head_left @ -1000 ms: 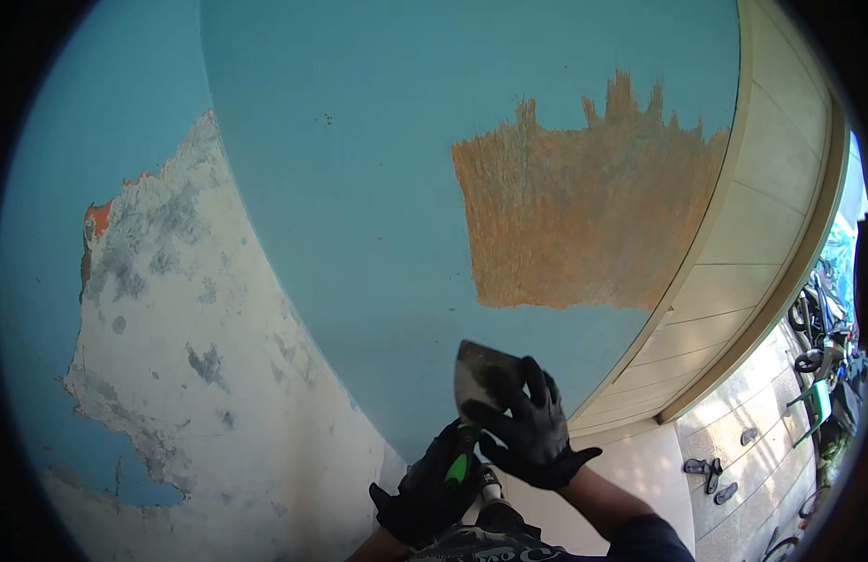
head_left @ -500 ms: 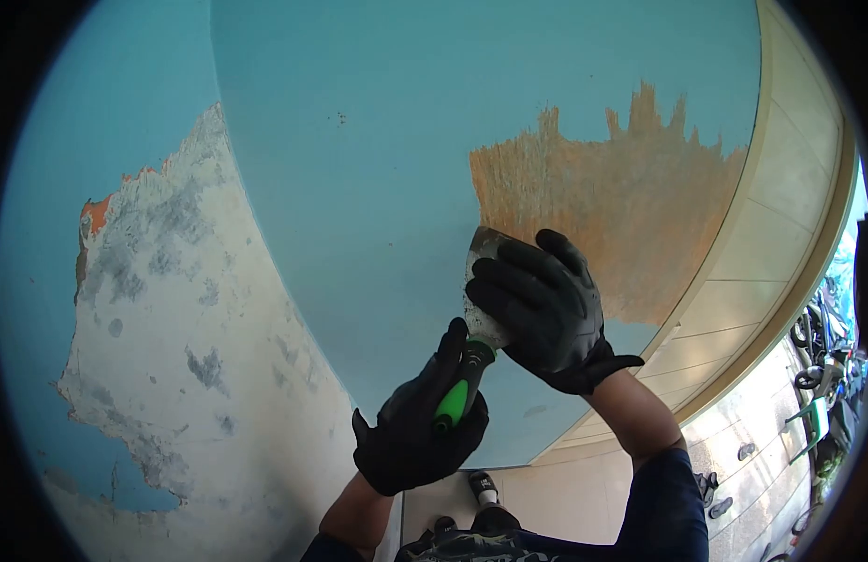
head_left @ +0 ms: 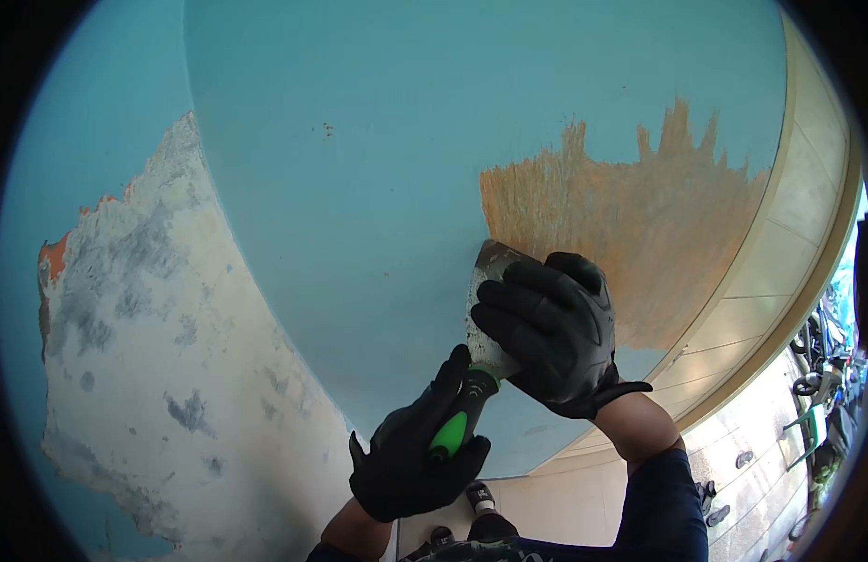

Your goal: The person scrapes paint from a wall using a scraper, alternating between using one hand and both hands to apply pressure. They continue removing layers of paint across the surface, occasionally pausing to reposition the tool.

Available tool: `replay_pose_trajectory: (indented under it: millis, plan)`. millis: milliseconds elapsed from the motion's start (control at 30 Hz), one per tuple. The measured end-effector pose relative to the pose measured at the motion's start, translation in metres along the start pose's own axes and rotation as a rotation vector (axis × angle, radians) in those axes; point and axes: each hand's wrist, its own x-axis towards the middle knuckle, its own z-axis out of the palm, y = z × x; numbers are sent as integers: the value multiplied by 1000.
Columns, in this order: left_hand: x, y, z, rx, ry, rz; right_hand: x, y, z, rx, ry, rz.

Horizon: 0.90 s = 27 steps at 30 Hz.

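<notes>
A paint scraper with a green-and-black handle (head_left: pixel 450 435) and a wide, paint-flecked metal blade (head_left: pixel 488 267) lies against the light blue surface. My left hand (head_left: pixel 406 459), in a black glove, is closed around the handle with its thumb along the top. Across the blade is my right hand (head_left: pixel 556 332), also black-gloved, its fingers pressed together and bearing on the metal; its palm side is hidden. The blade's far corner meets the left edge of a bare brown patch (head_left: pixel 631 225), whose upper border is jagged against the blue paint.
To the left, a blue wall has a large peeled area (head_left: pixel 144 347) of white and grey. A curved beige tiled border (head_left: pixel 762 281) runs along the right. Beyond it are paving, a green chair (head_left: pixel 810 433), sandals and parked motorbikes (head_left: pixel 813 370). My feet (head_left: pixel 481 496) show below.
The view has shifted slightly, so the wall patches and both hands sit lower in the picture. The scraper stays in both hands at the brown patch's left edge.
</notes>
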Motion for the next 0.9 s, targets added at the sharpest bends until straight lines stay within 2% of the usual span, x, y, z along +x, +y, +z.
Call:
replay_pose_trajectory:
  millis: [233,367,433,500,567,633,700,767,900]
  plan:
    - [3,1,-2,6,-24,-78,0,7,5,58,8,-19]
    - [15,-9,-1,23,-15,-31,7,18,12,81,52,-41]
    - [37,-26,-3,221,131,153,39,38,18,14,133,-99]
    - [49,-10,-17,143,203,36,65,39,15,-19,228,-154]
    - [44,9,-30,210,122,-18,69,29,6,6,191,-137]
    - [23,10,-21,211,44,71,37,14,-4,31,142,-72]
    - [0,11,-16,102,-93,-11,6,5,-10,80,24,-10]
    - [-9,2,-7,11,-97,-38,-3,3,-12,75,-11,-7]
    - [0,2,-4,34,-59,-51,-1,6,-9,51,-72,14]
